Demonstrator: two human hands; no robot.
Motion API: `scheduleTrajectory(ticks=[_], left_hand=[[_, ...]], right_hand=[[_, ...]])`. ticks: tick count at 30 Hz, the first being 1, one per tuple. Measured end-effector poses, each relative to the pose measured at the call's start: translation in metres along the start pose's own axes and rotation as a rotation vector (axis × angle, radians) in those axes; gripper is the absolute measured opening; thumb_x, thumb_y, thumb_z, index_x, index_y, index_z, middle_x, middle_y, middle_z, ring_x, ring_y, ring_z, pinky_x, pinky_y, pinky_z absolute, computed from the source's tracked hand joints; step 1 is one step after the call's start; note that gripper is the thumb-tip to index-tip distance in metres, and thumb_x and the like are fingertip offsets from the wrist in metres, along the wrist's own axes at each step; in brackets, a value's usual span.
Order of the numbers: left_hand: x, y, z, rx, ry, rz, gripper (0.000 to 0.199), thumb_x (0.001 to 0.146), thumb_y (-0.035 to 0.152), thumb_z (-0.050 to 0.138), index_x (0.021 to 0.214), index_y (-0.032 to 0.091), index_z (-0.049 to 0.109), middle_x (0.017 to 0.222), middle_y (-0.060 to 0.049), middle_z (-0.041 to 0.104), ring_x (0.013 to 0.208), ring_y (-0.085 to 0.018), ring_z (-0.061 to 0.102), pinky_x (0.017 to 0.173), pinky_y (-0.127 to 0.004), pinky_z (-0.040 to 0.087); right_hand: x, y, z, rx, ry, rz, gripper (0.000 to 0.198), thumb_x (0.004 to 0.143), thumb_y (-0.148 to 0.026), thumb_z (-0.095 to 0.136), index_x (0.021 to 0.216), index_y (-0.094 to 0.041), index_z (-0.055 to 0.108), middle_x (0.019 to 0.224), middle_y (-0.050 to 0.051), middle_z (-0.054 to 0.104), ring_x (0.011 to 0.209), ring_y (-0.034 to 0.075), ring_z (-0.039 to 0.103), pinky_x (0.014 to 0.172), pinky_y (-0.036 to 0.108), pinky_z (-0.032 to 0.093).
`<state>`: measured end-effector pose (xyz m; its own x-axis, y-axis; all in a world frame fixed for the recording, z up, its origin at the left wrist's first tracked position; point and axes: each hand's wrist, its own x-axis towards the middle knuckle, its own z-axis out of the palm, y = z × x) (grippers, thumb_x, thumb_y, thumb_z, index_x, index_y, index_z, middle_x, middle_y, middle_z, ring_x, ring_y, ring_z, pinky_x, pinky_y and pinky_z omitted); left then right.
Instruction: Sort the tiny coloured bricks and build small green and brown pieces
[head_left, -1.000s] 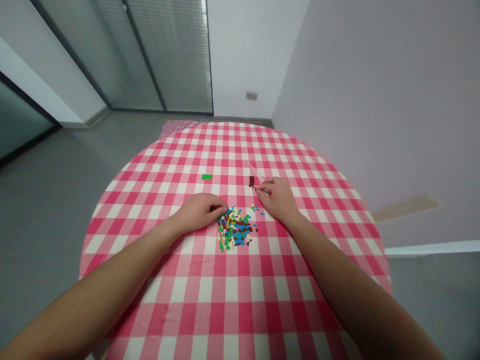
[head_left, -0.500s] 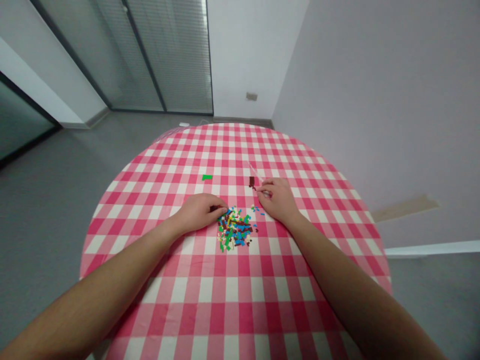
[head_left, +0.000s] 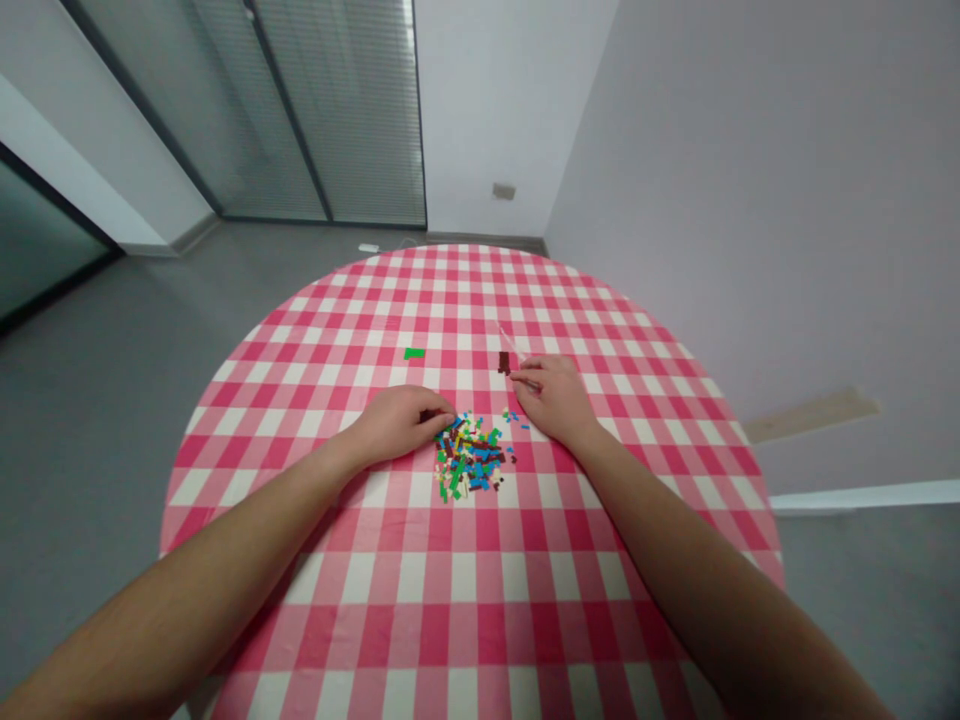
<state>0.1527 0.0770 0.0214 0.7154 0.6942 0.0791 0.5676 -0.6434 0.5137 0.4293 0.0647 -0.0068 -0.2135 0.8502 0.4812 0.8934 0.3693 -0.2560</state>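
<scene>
Our right hand (head_left: 553, 398) has edged left, apparently contacting the blocky dark-brown plastic cluster (head_left: 503, 361); our left hand (head_left: 397, 422) stays at the multicoloured plastic-brick pile (head_left: 470, 460). We cannot tell what either grip holds.

Pile (head_left: 471, 462): small loose bricks, blue, green, brown, yellow and off-white, overlapping at odd angles. Strays (head_left: 513, 416), several of them blue, sit just off its far right edge. Brown block (head_left: 503, 362): dark, roughly rectangular, ragged near edge, lying beyond the pile and a bit right, clear of it. Green block (head_left: 414, 353): bright, near edge stepped, lying beyond the pile to the left, well apart from brown. Studs too small to make out.
</scene>
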Motion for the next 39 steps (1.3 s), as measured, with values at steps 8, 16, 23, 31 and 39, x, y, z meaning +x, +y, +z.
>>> scheduleTrajectory(ticks=[8,16,23,31,39], left_hand=[[0.000,0.000,0.000,-0.006,-0.001,-0.003,0.028,0.095,0.038,0.050,0.092,0.023,0.074,0.091,-0.003,0.075,0.081,-0.017,0.066,0.068,-0.027,0.042],[0.000,0.001,-0.001,-0.006,-0.009,-0.001,0.028,0.096,0.037,0.050,0.092,0.023,0.074,0.089,-0.002,0.075,0.079,-0.017,0.066,0.067,-0.027,0.042],[0.000,0.000,0.000,0.000,-0.011,0.003,0.028,0.096,0.038,0.050,0.093,0.023,0.074,0.090,-0.002,0.075,0.081,-0.017,0.065,0.068,-0.027,0.043],[0.000,0.003,-0.002,-0.007,-0.014,0.001,0.029,0.096,0.037,0.049,0.092,0.022,0.074,0.089,-0.003,0.075,0.081,-0.018,0.066,0.069,-0.027,0.043],[0.000,0.002,-0.001,-0.015,-0.013,0.000,0.028,0.096,0.037,0.050,0.093,0.022,0.074,0.089,-0.003,0.074,0.081,-0.017,0.066,0.070,-0.027,0.043]], right_hand=[[0.000,0.000,0.000,0.000,0.007,0.025,0.023,0.088,-0.025,0.059,0.095,-0.017,0.079,0.099,0.013,0.073,0.098,0.029,0.064,0.093,0.046,0.047],[0.001,-0.003,-0.003,0.018,-0.002,0.030,0.022,0.089,-0.025,0.059,0.095,-0.017,0.079,0.099,0.013,0.073,0.099,0.029,0.063,0.092,0.046,0.047],[-0.002,-0.028,-0.040,0.228,-0.306,-0.047,0.015,0.085,-0.019,0.060,0.085,-0.020,0.075,0.085,0.005,0.074,0.077,0.019,0.065,0.071,0.031,0.047],[-0.008,-0.043,-0.066,0.344,-0.747,-0.153,0.024,0.074,-0.008,0.061,0.083,-0.023,0.077,0.079,0.001,0.074,0.068,0.015,0.064,0.060,0.025,0.043],[-0.008,-0.041,-0.061,0.364,-0.762,-0.150,0.022,0.074,-0.007,0.063,0.079,-0.023,0.078,0.077,0.000,0.074,0.067,0.015,0.065,0.062,0.024,0.045]])
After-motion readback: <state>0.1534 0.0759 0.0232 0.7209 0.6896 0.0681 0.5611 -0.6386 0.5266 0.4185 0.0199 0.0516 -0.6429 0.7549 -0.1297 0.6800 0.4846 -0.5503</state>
